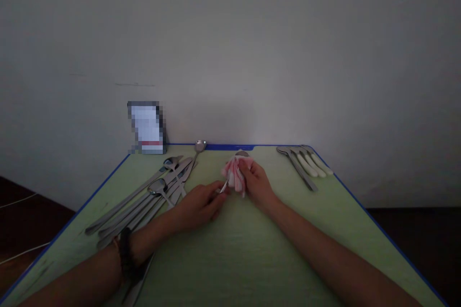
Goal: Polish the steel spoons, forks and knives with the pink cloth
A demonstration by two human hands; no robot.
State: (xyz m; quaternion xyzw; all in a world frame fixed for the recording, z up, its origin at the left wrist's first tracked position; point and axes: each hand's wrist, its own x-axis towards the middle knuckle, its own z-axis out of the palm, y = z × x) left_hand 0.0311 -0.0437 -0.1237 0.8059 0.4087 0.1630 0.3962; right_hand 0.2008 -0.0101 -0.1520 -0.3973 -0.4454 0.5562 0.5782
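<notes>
A metal spoon (224,186) is pointing away over the middle of the green table (230,259), its rounded end showing beyond a pink-and-white cloth (236,176). The left hand (204,205) is gripping the handle, fingers closed; the right hand (257,184) is pinching the cloth around the spoon. Loose metal cutlery (157,187) is lying piled on the left; white-handled utensils (307,165) are lying far right. A pixelated screen (147,127) is standing near the wall (230,48).

Home room, seemingly: everyday cutlery (157,186) on green table (230,259), scuffed plain wall (230,33) behind, white cables (25,252) over dark floor (21,225).
</notes>
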